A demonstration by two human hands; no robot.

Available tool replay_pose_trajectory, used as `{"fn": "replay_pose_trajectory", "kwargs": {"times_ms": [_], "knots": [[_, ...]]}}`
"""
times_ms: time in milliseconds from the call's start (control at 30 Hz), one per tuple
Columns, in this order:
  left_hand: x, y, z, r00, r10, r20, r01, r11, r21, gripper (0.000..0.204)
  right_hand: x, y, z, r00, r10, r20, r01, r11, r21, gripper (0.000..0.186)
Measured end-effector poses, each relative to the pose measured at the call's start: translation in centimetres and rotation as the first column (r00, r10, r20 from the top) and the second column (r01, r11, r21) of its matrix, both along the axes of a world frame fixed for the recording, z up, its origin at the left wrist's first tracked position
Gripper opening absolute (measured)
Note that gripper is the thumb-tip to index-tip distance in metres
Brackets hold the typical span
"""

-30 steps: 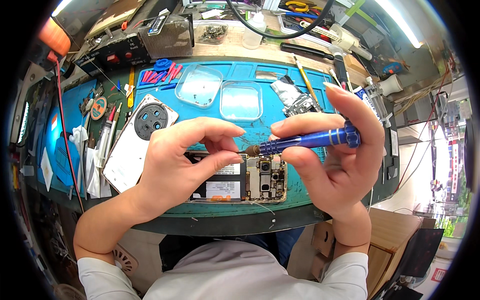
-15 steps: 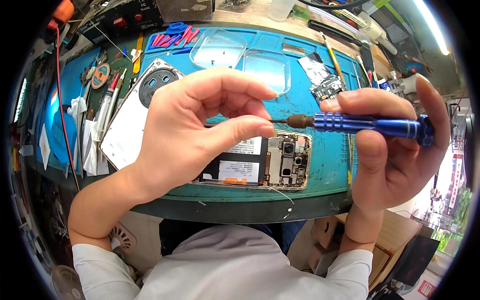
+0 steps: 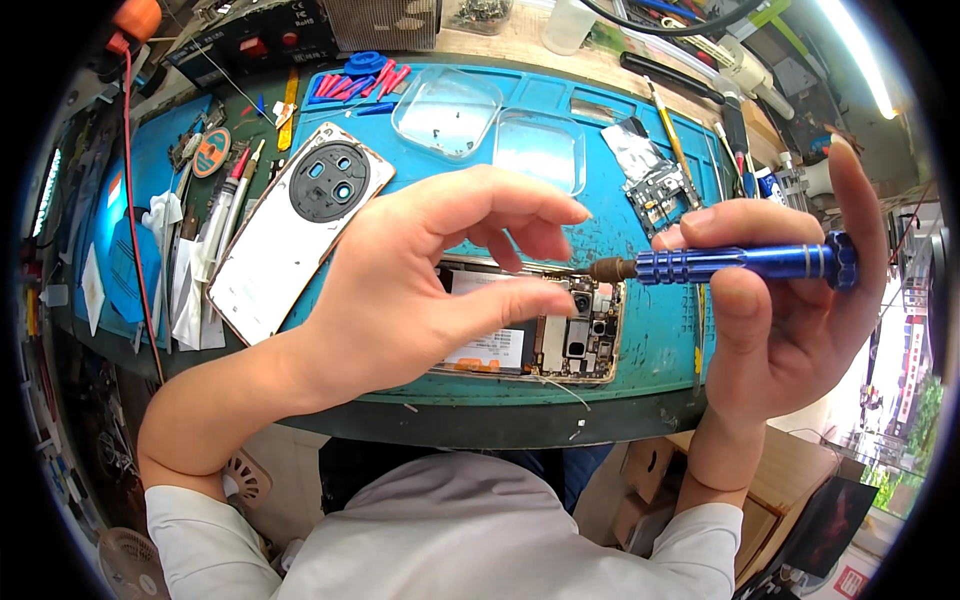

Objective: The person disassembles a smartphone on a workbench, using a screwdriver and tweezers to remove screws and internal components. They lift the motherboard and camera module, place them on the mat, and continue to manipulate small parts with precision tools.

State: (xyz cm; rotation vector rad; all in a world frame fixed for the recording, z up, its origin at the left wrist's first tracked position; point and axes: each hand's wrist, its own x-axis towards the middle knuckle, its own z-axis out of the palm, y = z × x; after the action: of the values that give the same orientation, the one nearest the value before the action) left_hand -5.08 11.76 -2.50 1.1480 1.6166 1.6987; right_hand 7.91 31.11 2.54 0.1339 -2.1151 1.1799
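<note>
My right hand point(image 3: 780, 310) holds a blue screwdriver point(image 3: 750, 263) sideways, its brown collar point(image 3: 610, 269) pointing left. My left hand point(image 3: 420, 260) hovers beside the screwdriver's tip with thumb and fingers apart around a gap, holding nothing that I can see. Beneath both lies an opened phone point(image 3: 585, 350), its circuit board, camera modules and battery point(image 3: 485, 350) showing, partly hidden by my left hand. To the left rests a white back panel point(image 3: 265, 260) with a round black camera ring point(image 3: 328, 182).
On the blue mat point(image 3: 650, 330) are two clear trays point(image 3: 447, 110), pink-and-blue small tools point(image 3: 355, 85) and a board on a silver sheet point(image 3: 650, 180). Slim tools and syringes point(image 3: 230, 195) lie left, near a red cable point(image 3: 135, 220). A black hose point(image 3: 680, 30) crosses the back.
The view shifted. The screwdriver and my right hand moved right from one second ago. My left thumb and fingers, earlier pinched at the screwdriver's shaft, have since spread apart.
</note>
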Motion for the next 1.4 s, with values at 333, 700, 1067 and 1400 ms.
{"fn": "replay_pose_trajectory", "kwargs": {"times_ms": [333, 700, 1067, 1400], "knots": [[0.2, 0.5, -0.3, 0.893, -0.008, -0.45, -0.028, 0.997, -0.074, 0.03, 0.0, 1.7, -0.8, 0.995, 0.062, 0.074, -0.078, 0.97, 0.229, 0.08], [0.5, 0.7, -1.0, 0.784, -0.062, -0.617, 0.022, 0.997, -0.072, 0.024, -0.1, 1.9, -0.9, 0.986, 0.122, 0.116, -0.16, 0.885, 0.437, 0.071], [0.5, 0.6, -1.2, 0.786, -0.049, -0.616, 0.004, 0.997, -0.075, 0.02, -0.6, 1.7, -1.4, 0.983, 0.15, 0.107, -0.182, 0.887, 0.424, 0.067], [0.4, 1.1, -1.1, 0.733, -0.053, -0.678, -0.034, 0.993, -0.115, 0.022, -1.0, 1.4, -1.2, 0.987, 0.157, 0.035, -0.155, 0.866, 0.475, 0.058]]}}
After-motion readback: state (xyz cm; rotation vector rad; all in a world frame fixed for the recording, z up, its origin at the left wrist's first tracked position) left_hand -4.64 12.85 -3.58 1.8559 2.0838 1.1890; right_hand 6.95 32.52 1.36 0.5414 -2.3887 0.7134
